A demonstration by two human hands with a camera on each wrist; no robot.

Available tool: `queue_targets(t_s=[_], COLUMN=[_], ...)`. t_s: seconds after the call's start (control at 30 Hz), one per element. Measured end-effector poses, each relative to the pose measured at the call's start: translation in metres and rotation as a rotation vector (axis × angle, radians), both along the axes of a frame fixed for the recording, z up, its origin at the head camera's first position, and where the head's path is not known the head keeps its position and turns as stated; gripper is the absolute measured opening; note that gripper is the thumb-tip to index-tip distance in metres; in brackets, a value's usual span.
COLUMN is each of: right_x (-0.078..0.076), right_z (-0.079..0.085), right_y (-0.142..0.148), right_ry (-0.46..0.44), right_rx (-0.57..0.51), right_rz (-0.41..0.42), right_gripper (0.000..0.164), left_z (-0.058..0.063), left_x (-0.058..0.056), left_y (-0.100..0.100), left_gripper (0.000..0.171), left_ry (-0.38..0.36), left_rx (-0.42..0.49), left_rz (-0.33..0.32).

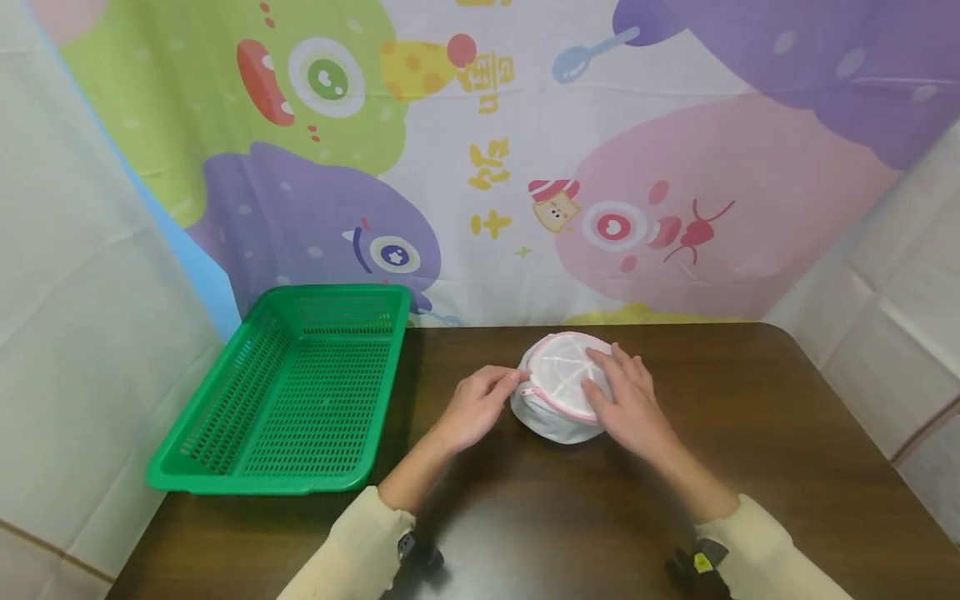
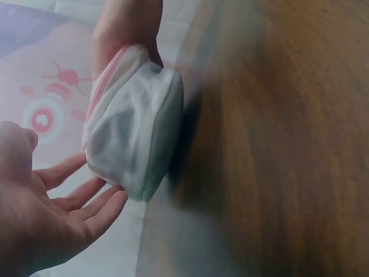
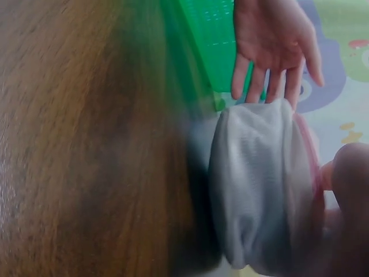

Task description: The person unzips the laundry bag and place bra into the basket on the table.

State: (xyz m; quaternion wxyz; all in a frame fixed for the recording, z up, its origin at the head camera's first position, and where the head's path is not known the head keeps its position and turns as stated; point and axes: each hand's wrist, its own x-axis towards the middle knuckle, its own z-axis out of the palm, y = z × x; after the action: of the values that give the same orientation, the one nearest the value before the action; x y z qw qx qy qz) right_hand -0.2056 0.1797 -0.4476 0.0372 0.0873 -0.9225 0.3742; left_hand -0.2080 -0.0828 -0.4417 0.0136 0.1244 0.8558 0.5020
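Note:
A round white mesh laundry bag (image 1: 551,422) with a pink zipper round its top stands on the brown table. Its pink zipper pull (image 1: 531,391) lies at the left side of the rim. My left hand (image 1: 477,404) reaches the bag from the left; in the left wrist view its fingers stretch out and their tips touch the bag's side, the thumb held apart. From the right, my right hand (image 1: 626,400) rests on the lid, thumb and fingers spread over the mesh. The right wrist view shows the bag's sagging side wall (image 3: 253,179) and one finger at the pink rim.
A green perforated plastic basket (image 1: 360,481) stands at the left of the table (image 1: 750,400). Behind the table hangs a cartoon-printed cloth (image 1: 487,283). Pale walls (image 1: 892,275) flank both sides.

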Motion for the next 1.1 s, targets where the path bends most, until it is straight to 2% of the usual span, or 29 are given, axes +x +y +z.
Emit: queue_targets(t_s=[0.13,0.27,0.37,0.43,0.5,0.6,0.73,0.8,0.87,1.03,1.1], right_x=[0.007,0.011,0.009,0.006,-0.001,-0.019,-0.045,-0.048,-0.04,-0.01,-0.004], right_z=[0.008,0.008,-0.004,-0.014,-0.028,-0.059,-0.094,-0.091,-0.073,-0.017,-0.007], right_y=[0.001,0.0,-0.001,0.0,0.003,0.014,0.025,0.024,0.019,0.001,-0.004], right_ry=[-0.001,0.02,0.066,0.094,0.124,0.172,0.213,0.206,0.2,0.138,0.111], right_rx=[0.003,-0.001,-0.006,-0.008,-0.008,-0.003,0.023,0.032,0.029,0.016,0.032], right_rz=[-0.039,-0.026,-0.011,-0.002,0.004,0.009,0.025,0.035,0.042,0.049,0.05], right_gripper=[0.06,0.061,0.06,0.061,0.061,0.063,0.062,0.06,0.056,0.054,0.053], left_z=[0.0,-0.004,-0.031,-0.038,-0.039,-0.014,0.001,0.002,0.003,0.002,0.002], left_x=[-0.007,-0.017,-0.036,-0.041,-0.042,-0.025,-0.013,-0.01,-0.008,-0.008,-0.009], left_y=[-0.001,-0.001,-0.002,-0.001,0.001,0.004,0.004,0.004,0.003,0.002,0.001], left_gripper=[0.041,0.049,0.056,0.059,0.057,0.05,0.045,0.044,0.045,0.047,0.048], left_ry=[0.016,0.033,0.085,0.077,0.057,-0.041,-0.083,-0.087,-0.087,-0.095,-0.091], left_rx=[-0.006,-0.006,-0.041,-0.046,-0.03,0.026,0.031,0.026,0.019,-0.002,-0.002], left_rz=[0.006,-0.007,-0.019,-0.021,-0.021,-0.018,-0.009,-0.009,-0.009,-0.019,-0.018])
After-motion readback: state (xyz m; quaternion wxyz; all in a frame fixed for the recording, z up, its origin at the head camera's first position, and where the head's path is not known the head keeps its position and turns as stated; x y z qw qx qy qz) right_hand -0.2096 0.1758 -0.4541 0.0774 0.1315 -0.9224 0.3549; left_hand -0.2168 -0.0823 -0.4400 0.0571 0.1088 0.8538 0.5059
